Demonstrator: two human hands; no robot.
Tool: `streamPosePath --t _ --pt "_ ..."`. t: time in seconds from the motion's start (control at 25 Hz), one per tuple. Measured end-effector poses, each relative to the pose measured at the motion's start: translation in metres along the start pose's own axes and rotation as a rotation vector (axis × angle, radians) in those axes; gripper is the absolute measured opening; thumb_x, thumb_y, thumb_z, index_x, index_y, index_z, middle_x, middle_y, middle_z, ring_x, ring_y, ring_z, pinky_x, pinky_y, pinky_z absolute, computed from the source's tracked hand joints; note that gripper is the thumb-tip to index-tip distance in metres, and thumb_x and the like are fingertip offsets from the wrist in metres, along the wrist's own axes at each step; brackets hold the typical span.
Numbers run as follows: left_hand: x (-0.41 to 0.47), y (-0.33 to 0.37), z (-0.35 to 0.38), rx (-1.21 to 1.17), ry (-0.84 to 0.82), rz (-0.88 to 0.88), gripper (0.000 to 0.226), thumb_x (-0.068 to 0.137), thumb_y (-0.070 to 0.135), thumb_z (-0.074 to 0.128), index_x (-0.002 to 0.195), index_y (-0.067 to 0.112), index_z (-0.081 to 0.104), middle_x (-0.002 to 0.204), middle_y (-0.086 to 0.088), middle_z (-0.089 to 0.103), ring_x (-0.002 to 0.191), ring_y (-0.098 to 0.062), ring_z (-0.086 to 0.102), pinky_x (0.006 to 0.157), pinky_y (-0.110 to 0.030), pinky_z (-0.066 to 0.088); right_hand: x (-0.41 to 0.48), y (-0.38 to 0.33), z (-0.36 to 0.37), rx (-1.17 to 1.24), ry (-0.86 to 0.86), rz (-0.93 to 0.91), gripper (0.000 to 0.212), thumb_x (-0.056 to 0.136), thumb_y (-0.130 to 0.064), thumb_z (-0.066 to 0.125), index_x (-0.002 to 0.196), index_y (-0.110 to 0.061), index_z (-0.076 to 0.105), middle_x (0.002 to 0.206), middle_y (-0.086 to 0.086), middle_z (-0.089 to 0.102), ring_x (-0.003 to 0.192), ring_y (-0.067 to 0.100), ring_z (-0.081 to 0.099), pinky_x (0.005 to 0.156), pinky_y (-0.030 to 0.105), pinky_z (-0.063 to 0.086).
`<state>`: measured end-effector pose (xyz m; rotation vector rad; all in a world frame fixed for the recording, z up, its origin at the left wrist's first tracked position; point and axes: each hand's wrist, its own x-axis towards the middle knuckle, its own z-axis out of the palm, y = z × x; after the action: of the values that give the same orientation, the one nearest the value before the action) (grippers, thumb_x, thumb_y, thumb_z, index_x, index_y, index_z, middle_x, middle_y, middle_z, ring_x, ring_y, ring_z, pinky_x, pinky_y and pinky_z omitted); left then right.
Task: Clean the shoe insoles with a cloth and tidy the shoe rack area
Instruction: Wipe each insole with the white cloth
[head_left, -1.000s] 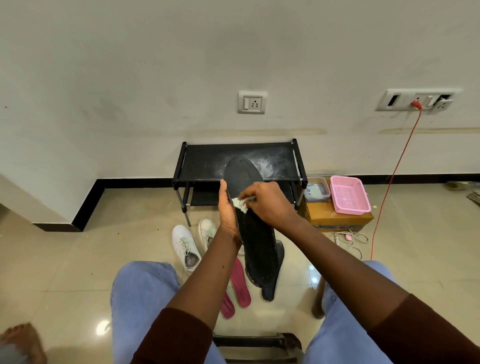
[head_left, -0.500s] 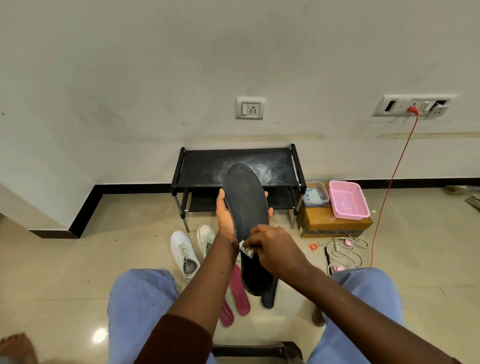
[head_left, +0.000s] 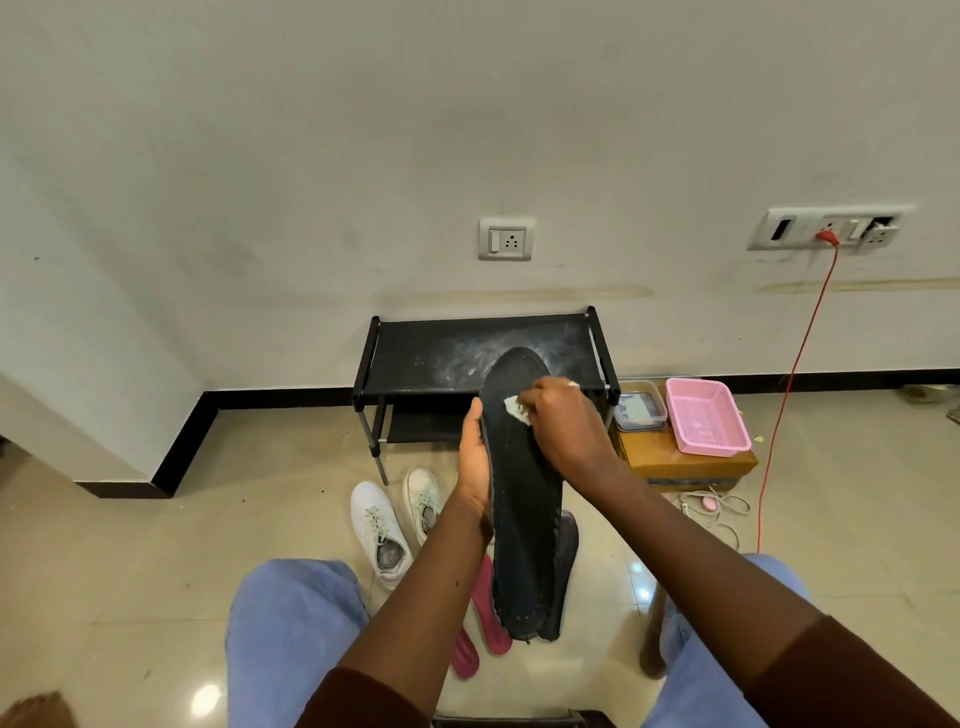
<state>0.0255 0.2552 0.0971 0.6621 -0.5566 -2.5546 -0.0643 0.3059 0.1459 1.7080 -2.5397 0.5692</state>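
Note:
A long black insole stands upright in front of me, toe end up. My left hand grips its left edge from behind. My right hand pinches a small pale cloth and presses it on the insole's upper part. A second black insole lies on the floor behind the held one. Two pink insoles lie on the tiles between my knees. The black two-shelf shoe rack stands against the wall, its top dusty white.
Two white sneakers sit on the floor left of my left arm. Right of the rack, a pink basket and a clear lidded box rest on a cardboard box. A red cable hangs from the wall socket; white cords lie below.
My right hand with the cloth has slid up the insole from its middle to its upper part. The insole stays gripped in my left hand.

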Motion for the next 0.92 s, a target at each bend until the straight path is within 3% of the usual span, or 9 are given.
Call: streamPosePath --t 0.16,0.32,0.44,0.52,0.6,0.72,0.8,0.92 --pt "-0.001 -0.002 0.004 0.058 0.036 -0.033 0.059 0.093 0.055 0.034 0.112 0.01 0.066 0.103 -0.013 0.068 0.094 -0.023 0.066 0.082 -0.035 0.053 0.01 -0.001 -0.006 0.014 0.116 0.052 0.024 0.091 -0.005 0.048 0.109 -0.006 0.065 0.11 0.012 0.061 0.101 0.026 0.056 0.08 0.035 0.051" --pt "0.005 0.0 0.012 0.08 0.02 0.006 0.064 0.094 0.053 0.033 0.082 0.009 0.078 0.086 -0.013 0.072 0.075 -0.022 0.071 0.063 -0.028 0.058 -0.011 -0.011 0.001 0.058 0.046 -0.052 0.029 0.089 0.0 0.05 0.111 -0.01 0.065 0.11 0.008 0.061 0.1 0.023 0.056 0.083 0.033 0.05" --pt "0.011 0.006 0.016 0.039 0.024 -0.006 0.069 0.093 0.055 0.033 0.073 0.007 0.078 0.082 -0.015 0.072 0.069 -0.024 0.071 0.061 -0.032 0.059 -0.044 -0.016 0.006 0.151 0.018 -0.059 0.03 0.08 0.006 0.053 0.101 -0.009 0.069 0.098 0.009 0.065 0.089 0.025 0.06 0.075 0.033 0.052" --pt "0.013 0.01 0.017 -0.012 0.005 -0.06 0.071 0.087 0.064 0.036 0.093 0.005 0.075 0.093 -0.018 0.07 0.081 -0.028 0.068 0.072 -0.04 0.056 -0.072 -0.02 0.005 0.193 0.002 -0.051 0.025 0.071 0.005 0.066 0.089 -0.01 0.073 0.084 0.005 0.068 0.075 0.022 0.064 0.062 0.02 0.048" --pt "0.017 0.011 0.014 -0.075 0.013 -0.082 0.077 0.083 0.07 0.038 0.112 0.004 0.065 0.106 -0.019 0.066 0.094 -0.029 0.062 0.079 -0.046 0.054 -0.095 -0.021 0.003 0.225 -0.044 -0.042 0.03 0.054 0.001 0.083 0.079 -0.014 0.075 0.074 -0.001 0.068 0.064 0.014 0.064 0.058 0.003 0.032" --pt "0.022 0.005 0.008 -0.153 0.017 -0.102 0.078 0.083 0.071 0.037 0.112 0.005 0.068 0.11 -0.018 0.065 0.095 -0.029 0.062 0.081 -0.047 0.053 -0.11 -0.016 0.009 0.197 -0.046 -0.03 0.037 0.043 -0.005 0.089 0.076 -0.016 0.075 0.073 -0.004 0.068 0.062 0.01 0.064 0.059 -0.004 0.018" --pt "0.025 -0.001 0.005 -0.131 0.031 -0.128 0.078 0.083 0.071 0.038 0.117 0.007 0.065 0.115 -0.017 0.064 0.097 -0.029 0.062 0.082 -0.047 0.053 -0.104 -0.008 0.015 0.199 -0.05 -0.003 0.035 0.047 -0.003 0.088 0.078 -0.015 0.075 0.076 -0.002 0.069 0.065 0.012 0.065 0.065 -0.001 0.027" --pt "0.033 -0.012 0.002 -0.023 0.122 -0.105 0.068 0.088 0.061 0.04 0.123 0.007 0.059 0.112 -0.018 0.066 0.097 -0.03 0.063 0.085 -0.043 0.051 -0.075 0.005 0.026 0.175 -0.039 -0.014 0.025 0.058 0.001 0.081 0.079 -0.01 0.074 0.078 0.004 0.068 0.068 0.019 0.065 0.057 0.017 0.048"
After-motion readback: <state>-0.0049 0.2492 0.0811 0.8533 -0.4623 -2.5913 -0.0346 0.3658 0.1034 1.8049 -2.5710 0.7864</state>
